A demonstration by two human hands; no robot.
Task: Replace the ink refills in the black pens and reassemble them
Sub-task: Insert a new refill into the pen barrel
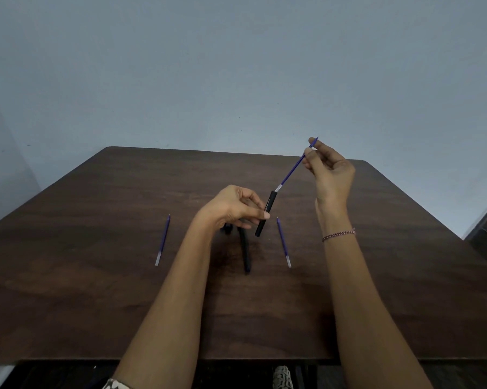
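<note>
Refill step in hand at one barrel, held above the dark wooden table (96,304).

The left hand (234,209) pinches the tilted black plastic pen barrel (266,214). The right hand (330,175) pinches the thin purple ink refill (293,169), whose pale end sits at the barrel's mouth. Whether it is entering or leaving cannot be told. Either way, the next move needs travel in line with the barrel. A second black pen (245,254) lies partly hidden under the left hand.

The desk (96,304) is dark brown with wood grain, and the wall (236,66) is pale blue-grey. The pen barrel (266,213) is black with small pale print. Its refill (293,169) is violet with a whitish end, as are the 9 o'clock refill (163,240) and the 3 o'clock refill (283,241) flanking the black pen (245,251).
</note>
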